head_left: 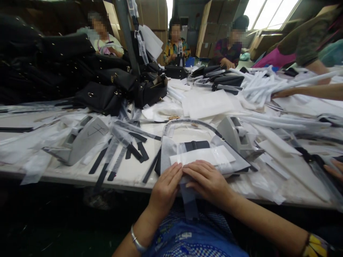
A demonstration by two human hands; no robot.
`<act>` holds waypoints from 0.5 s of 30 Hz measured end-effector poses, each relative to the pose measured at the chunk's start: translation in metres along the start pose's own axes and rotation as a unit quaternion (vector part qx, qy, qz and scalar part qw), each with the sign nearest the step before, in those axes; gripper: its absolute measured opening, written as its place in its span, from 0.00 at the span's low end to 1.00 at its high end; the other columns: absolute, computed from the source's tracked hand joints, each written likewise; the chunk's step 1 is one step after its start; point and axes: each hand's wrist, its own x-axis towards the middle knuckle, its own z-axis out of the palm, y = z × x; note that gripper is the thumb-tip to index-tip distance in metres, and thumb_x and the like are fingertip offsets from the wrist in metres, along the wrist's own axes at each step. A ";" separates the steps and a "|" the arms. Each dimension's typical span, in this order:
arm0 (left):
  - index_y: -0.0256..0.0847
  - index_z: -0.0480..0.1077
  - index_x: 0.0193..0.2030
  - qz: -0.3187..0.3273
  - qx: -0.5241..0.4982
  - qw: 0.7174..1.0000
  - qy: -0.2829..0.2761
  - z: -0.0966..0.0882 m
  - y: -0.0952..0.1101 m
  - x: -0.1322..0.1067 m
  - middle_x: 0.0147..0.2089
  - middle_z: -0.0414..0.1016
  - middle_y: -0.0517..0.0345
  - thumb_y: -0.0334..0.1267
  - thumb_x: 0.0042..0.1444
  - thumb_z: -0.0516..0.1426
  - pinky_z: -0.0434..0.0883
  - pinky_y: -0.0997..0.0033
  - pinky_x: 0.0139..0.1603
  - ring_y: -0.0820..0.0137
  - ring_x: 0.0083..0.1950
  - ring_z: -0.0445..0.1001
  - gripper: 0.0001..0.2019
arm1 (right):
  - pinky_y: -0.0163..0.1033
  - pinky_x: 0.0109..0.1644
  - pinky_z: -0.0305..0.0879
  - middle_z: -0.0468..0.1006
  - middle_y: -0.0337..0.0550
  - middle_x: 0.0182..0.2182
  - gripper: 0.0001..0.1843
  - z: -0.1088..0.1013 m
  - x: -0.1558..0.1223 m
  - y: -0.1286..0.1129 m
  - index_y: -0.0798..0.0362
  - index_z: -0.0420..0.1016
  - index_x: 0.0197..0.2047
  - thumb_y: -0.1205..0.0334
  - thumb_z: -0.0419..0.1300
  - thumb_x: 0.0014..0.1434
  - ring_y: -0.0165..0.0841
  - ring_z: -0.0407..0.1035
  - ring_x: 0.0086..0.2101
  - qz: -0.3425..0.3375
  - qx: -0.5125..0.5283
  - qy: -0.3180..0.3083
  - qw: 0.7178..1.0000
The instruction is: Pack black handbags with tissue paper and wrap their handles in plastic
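Observation:
A grey handbag (167,148) with dark trim lies in front of me at the table's edge. Its arched handle (193,122) is wrapped in clear film. Across the bag lies a white sheet (197,156), with clear tape (222,157) on its right part and a black strap piece (197,145) above it. My left hand (167,184) rests on the lower edge of the sheet, fingers stretched out. Beside it, my right hand (205,178) lies with extended fingers on the same edge. A clear strip (189,201) hangs below my hands.
Grey tape dispensers (83,137) (235,137) stand left and right of the bag. Black straps in film (136,151) lie to the left. Black bags (99,94) are piled at the back left, white wrapped tubes (264,85) at the back right. Several people work around the table.

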 end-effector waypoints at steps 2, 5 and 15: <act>0.35 0.59 0.68 -0.007 -0.019 0.999 -0.034 -0.007 0.000 0.002 0.67 0.67 0.45 0.22 0.60 0.52 0.68 0.55 0.67 0.63 0.70 0.61 0.29 | 0.52 0.59 0.68 0.79 0.52 0.50 0.19 0.008 0.000 0.005 0.58 0.70 0.59 0.64 0.59 0.67 0.41 0.72 0.51 -0.025 -0.037 0.011 0.999; 0.34 0.55 0.70 -0.024 -0.064 0.993 -0.092 -0.020 0.004 0.007 0.70 0.62 0.44 0.27 0.58 0.55 0.65 0.52 0.70 0.59 0.72 0.57 0.32 | 0.51 0.59 0.67 0.79 0.52 0.50 0.18 0.013 -0.001 0.009 0.59 0.69 0.60 0.69 0.56 0.67 0.41 0.71 0.52 -0.065 -0.063 0.019 0.996; 0.34 0.66 0.62 0.002 0.045 0.998 0.037 0.001 0.005 0.007 0.59 0.75 0.46 0.27 0.64 0.54 0.74 0.58 0.60 0.62 0.62 0.72 0.19 | 0.45 0.43 0.70 0.80 0.49 0.42 0.15 0.008 0.007 0.006 0.57 0.71 0.56 0.65 0.52 0.69 0.39 0.72 0.40 -0.026 -0.083 -0.022 0.996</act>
